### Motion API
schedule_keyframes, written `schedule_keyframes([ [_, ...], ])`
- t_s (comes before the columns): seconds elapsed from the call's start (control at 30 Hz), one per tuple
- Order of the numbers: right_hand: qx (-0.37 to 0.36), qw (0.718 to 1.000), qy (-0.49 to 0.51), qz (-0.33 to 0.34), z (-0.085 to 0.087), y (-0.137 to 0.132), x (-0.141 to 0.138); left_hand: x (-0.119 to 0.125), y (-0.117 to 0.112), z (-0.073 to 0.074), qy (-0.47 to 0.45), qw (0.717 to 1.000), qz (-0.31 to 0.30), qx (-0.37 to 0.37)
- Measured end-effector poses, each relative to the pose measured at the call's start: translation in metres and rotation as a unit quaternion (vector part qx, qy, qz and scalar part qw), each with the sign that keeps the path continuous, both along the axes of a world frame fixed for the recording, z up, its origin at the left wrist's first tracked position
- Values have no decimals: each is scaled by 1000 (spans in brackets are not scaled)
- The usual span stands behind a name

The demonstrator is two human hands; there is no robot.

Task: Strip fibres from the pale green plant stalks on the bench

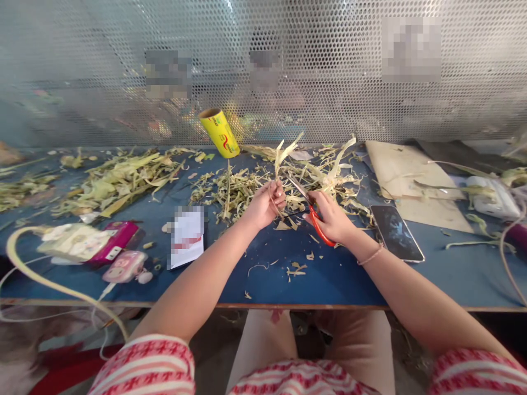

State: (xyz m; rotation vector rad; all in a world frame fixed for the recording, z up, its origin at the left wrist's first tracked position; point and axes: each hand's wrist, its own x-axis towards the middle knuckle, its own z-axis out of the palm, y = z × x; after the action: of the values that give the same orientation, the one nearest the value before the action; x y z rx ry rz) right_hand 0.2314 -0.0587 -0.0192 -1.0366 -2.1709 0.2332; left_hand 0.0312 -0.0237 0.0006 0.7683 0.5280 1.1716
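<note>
Left of the scissors (313, 214), whose handle a person's right hand (331, 218) clasps, the left hand (263, 204) pinches a husk (281, 158), fingertips so near the blades that a slip could cut one.

yellow tube (220, 133): printed lettering (226, 142) too small to read

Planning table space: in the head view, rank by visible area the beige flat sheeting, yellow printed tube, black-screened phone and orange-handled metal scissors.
1. Sheeting
2. Phone and tube: too close to rank
3. Scissors, partly hidden by the right hand
</note>
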Motion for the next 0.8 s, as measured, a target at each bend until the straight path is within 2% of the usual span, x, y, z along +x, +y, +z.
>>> schedule_keyframes([
  [0.13,14,1000,-12,2,0,0,-1,1,-1,1,10,1000,12,-3],
  [0.27,18,1000,-16,-5,0,-2,-2,3,-2,-3,7,1000,-7,20],
  [0.5,-3,1000,-10,0,0,-4,-4,5,-5,-4,-5,999,-36,29],
  [0.8,-14,1000,-9,-2,2,-7,-6,5,-5,-7,-27,999,-32,30],
])
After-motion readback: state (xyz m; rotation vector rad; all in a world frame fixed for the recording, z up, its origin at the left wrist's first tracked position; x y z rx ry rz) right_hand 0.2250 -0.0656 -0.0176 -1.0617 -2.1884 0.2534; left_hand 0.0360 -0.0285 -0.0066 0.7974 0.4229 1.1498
